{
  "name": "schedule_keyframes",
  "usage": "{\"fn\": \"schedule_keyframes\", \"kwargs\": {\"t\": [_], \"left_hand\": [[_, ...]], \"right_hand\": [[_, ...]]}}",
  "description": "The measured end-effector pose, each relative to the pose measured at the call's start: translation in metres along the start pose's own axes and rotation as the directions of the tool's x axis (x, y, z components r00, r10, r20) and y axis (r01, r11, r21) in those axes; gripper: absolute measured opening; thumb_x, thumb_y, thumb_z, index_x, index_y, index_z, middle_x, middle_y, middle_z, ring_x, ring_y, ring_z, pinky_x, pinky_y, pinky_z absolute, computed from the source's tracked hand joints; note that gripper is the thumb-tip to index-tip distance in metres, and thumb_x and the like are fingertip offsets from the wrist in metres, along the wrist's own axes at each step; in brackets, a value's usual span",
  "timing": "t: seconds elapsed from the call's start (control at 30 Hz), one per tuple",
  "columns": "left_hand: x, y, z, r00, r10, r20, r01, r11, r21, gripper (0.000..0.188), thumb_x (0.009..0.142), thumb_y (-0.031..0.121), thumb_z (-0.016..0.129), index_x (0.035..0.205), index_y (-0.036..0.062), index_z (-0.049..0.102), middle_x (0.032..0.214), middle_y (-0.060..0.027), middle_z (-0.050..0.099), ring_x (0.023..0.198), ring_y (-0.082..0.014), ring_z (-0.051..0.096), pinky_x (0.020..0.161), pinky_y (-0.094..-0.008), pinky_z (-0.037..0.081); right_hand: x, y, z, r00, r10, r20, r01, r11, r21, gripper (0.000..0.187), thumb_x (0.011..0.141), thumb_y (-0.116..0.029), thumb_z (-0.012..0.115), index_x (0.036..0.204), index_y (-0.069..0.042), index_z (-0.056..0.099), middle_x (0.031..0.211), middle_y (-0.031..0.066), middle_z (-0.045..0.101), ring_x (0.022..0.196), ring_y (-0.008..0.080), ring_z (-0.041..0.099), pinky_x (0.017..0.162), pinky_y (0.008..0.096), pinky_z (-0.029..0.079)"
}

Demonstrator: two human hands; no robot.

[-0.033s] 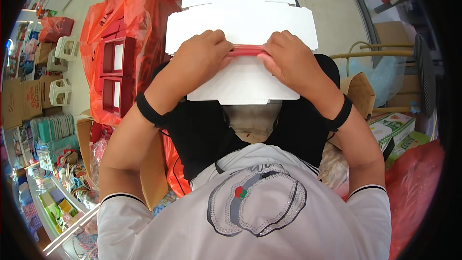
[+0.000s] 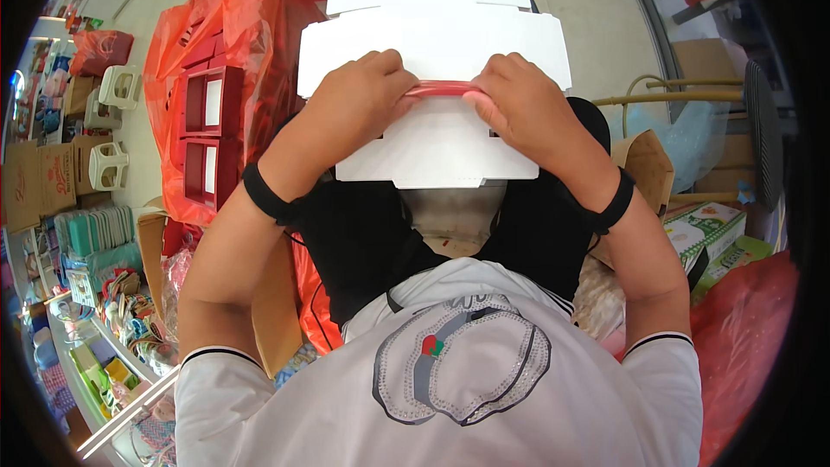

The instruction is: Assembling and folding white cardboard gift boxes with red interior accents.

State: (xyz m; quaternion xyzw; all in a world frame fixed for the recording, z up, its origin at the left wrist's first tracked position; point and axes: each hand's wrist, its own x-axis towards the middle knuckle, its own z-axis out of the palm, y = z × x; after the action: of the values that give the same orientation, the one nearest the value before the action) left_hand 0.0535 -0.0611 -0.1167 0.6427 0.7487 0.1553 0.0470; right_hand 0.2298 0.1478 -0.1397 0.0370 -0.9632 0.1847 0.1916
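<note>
Across my lap lies a flat white die-cut cardboard box blank point(image 2: 432, 43), with notched flaps at its far end. A narrow shiny red strip point(image 2: 445, 88) crosses it, apparently the coloured side of a folded part of the cardboard. My left hand point(image 2: 363, 95) is closed around the strip's left end, fingers curled over it. At the right end, my right hand point(image 2: 523, 104) pinches the strip the same way, thumb on the near side. The fingers hide both ends of the fold.
To the left, dark red box pieces point(image 2: 232, 104) lie on a stack covered by orange-red plastic point(image 2: 259, 26). White stools point(image 2: 108, 166) stand farther left, near shelves of goods. On the right are a brown paper bag point(image 2: 644, 164) and red plastic point(image 2: 748, 337).
Between my hands the red strip shows slightly narrower. My fingers have shifted a little, and a small slot now shows beside my right hand.
</note>
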Motion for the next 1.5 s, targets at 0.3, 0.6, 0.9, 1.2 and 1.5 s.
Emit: {"fn": "schedule_keyframes", "kwargs": {"t": [0.3,0.6,0.9,1.2,1.5], "left_hand": [[0.037,-0.016,-0.012,0.944,-0.239,0.228,0.252,0.967,-0.032,0.028,0.102,0.028,0.070,0.115,0.0037,0.067,0.097,-0.0174,0.074,0.097,-0.0381,0.070,0.083,-0.0475,0.054],[0.043,-0.014,-0.005,0.932,-0.332,0.146,0.338,0.941,-0.018,0.030,0.099,0.027,0.074,0.122,0.0085,0.069,0.117,-0.0132,0.069,0.103,-0.0322,0.070,0.089,-0.0422,0.056],[0.027,-0.010,0.015,0.997,-0.058,-0.046,0.062,0.995,0.077,0.046,0.092,0.017,0.080,0.136,0.0173,0.069,0.118,-0.0078,0.067,0.111,-0.0288,0.064,0.096,-0.0421,0.053],[0.018,0.003,0.025,0.994,0.033,-0.101,-0.007,0.969,0.249,0.053,0.093,0.017,0.075,0.144,0.0112,0.063,0.130,-0.0094,0.064,0.121,-0.0295,0.062,0.102,-0.0436,0.050],[0.016,0.017,0.034,0.988,0.091,-0.121,-0.044,0.937,0.347,0.046,0.096,0.007,0.063,0.142,0.0070,0.062,0.138,-0.0140,0.062,0.128,-0.0317,0.059,0.110,-0.0461,0.046]], "right_hand": [[0.024,0.013,0.001,0.980,0.198,0.022,-0.195,0.976,-0.093,0.032,0.101,-0.034,0.070,0.090,-0.004,0.071,0.082,0.0118,0.066,0.082,0.0315,0.064,0.078,0.0440,0.054],[0.023,0.019,0.009,0.971,0.237,-0.017,-0.235,0.946,-0.224,0.042,0.092,-0.035,0.079,0.121,-0.004,0.074,0.108,0.0109,0.065,0.106,0.0296,0.061,0.095,0.0410,0.050],[0.010,0.019,0.001,0.967,0.254,0.030,-0.251,0.964,-0.092,0.031,0.096,-0.015,0.073,0.125,-0.006,0.075,0.114,0.0096,0.066,0.111,0.0298,0.061,0.100,0.0411,0.050],[-0.004,0.051,-0.008,0.968,0.237,-0.082,-0.227,0.966,0.122,0.026,0.097,-0.010,0.064,0.120,-0.004,0.075,0.116,0.0140,0.067,0.112,0.0336,0.063,0.099,0.0428,0.052],[-0.038,0.075,-0.029,0.894,0.435,-0.105,-0.421,0.897,0.135,0.032,0.100,-0.017,0.064,0.128,-0.002,0.068,0.122,0.0164,0.066,0.107,0.0334,0.068,0.095,0.0415,0.054]]}}
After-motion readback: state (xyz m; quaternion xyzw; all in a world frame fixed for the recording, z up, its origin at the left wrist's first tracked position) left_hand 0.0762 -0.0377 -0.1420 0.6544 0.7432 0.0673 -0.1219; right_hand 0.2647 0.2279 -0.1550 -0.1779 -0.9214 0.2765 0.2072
